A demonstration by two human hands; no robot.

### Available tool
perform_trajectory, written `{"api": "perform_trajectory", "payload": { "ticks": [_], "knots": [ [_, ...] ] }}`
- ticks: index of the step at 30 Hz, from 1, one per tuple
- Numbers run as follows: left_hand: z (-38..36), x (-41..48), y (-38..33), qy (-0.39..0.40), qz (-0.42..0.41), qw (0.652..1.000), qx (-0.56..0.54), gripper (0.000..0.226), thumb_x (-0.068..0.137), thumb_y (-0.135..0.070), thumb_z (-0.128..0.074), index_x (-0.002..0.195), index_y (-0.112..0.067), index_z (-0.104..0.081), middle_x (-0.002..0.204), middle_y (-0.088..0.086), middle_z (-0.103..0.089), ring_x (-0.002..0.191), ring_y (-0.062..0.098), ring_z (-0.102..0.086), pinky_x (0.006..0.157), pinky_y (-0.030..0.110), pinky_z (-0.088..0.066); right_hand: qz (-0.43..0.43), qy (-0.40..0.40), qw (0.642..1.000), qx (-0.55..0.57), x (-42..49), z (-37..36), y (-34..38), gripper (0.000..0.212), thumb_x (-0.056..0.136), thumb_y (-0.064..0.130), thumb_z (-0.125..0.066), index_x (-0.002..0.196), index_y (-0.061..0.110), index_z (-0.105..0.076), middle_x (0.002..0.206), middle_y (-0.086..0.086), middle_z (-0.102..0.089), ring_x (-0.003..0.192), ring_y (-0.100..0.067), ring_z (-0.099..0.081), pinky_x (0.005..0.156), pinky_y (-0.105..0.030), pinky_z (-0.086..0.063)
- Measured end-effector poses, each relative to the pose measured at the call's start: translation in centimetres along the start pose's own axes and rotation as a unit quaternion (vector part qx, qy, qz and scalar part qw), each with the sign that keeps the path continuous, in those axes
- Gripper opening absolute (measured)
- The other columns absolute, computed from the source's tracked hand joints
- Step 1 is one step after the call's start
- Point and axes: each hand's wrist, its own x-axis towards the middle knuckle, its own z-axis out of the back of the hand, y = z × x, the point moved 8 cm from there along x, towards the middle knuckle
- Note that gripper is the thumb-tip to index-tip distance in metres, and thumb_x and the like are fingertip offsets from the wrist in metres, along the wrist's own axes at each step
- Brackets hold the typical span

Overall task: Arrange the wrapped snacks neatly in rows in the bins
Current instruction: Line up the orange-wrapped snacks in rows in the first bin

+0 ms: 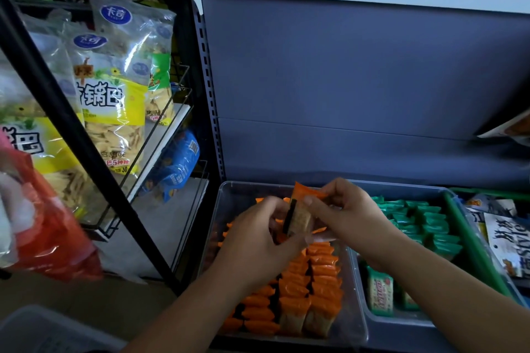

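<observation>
your left hand [258, 240] and right hand [347, 215] together pinched an orange-wrapped snack [301, 213], upright, directly above the clear plastic bin [238, 195].

Orange wrappers banded with black on the rowed snacks [312, 289] in the clear bin [229, 197]; orange, black-striped and tan on the held snack [301, 218]. Alongside, teal-green wrappers [424, 223]. Elsewhere, yellow bags [111, 111] with blue oval logos; a red bag [51, 226].

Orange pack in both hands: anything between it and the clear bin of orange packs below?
Nothing visible. The orange pack, pinched by left hand and right hand, hangs over the open clear bin.
</observation>
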Motion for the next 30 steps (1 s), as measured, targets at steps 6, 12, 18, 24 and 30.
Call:
{"api": "perform_trajectory", "payload": {
  "ticks": [6, 12, 18, 24, 30],
  "knots": [
    [-0.3, 0.8, 1.3, 0.033, 0.014, 0.998, -0.052, 0.017, 0.091, -0.04, -0.074, 0.101, -0.033, -0.062, 0.095, -0.011, -0.072, 0.089, 0.004, -0.069, 0.082, 0.046, -0.06, 0.027, 0.097, 0.99, -0.098, 0.4, -0.8, 0.0, 0.012, 0.095, 0.019, -0.072, 0.106, 0.022, -0.068, 0.105, 0.0, -0.074, 0.088, -0.023, -0.077, 0.076, -0.045, -0.065],
    [-1.3, 2.2, 3.1, 0.121, 0.01, 0.99, -0.069, 0.017, 0.103, -0.027, -0.062, 0.117, -0.033, -0.07, 0.11, -0.015, -0.073, 0.105, 0.0, -0.067, 0.094, 0.029, -0.056, 0.093, 0.091, 0.964, -0.233, 2.4, -0.9, -0.7, 0.018, 0.096, 0.024, -0.07, 0.102, 0.042, -0.073, 0.092, 0.015, -0.074, 0.08, -0.01, -0.071, 0.074, -0.036, -0.063],
    [0.5, 7.1, 9.1, 0.015, 0.041, 0.995, 0.089, 0.028, 0.101, -0.031, -0.062, 0.128, -0.024, -0.067, 0.118, -0.01, -0.064, 0.116, 0.009, -0.061, 0.099, 0.03, -0.049, 0.099, -0.007, 0.958, -0.267, 4.8, 0.2, -2.5, 0.014, 0.096, 0.031, -0.069, 0.087, 0.041, -0.068, 0.077, 0.019, -0.07, 0.069, -0.004, -0.066, 0.055, -0.019, -0.051],
    [-2.4, 11.3, 12.6, 0.061, 0.036, 0.978, 0.198, 0.042, 0.104, -0.029, -0.057, 0.146, -0.024, -0.055, 0.147, -0.008, -0.054, 0.135, 0.014, -0.05, 0.11, 0.03, -0.041, 0.071, -0.039, 0.972, -0.22, 6.5, 1.4, -4.5, 0.012, 0.095, 0.029, -0.07, 0.089, 0.039, -0.072, 0.077, 0.023, -0.07, 0.063, -0.003, -0.066, 0.054, -0.023, -0.046],
    [-3.9, 12.5, 15.0, 0.058, 0.049, 0.972, 0.221, 0.031, 0.098, -0.025, -0.068, 0.128, -0.021, -0.068, 0.114, -0.009, -0.051, 0.104, 0.013, -0.059, 0.094, 0.035, -0.054, 0.049, -0.024, 0.975, -0.215, 7.1, 0.6, -5.8, 0.014, 0.095, 0.028, -0.071, 0.086, 0.038, -0.074, 0.077, 0.009, -0.074, 0.065, -0.023, -0.07, 0.063, -0.046, -0.062]
  ]
}}
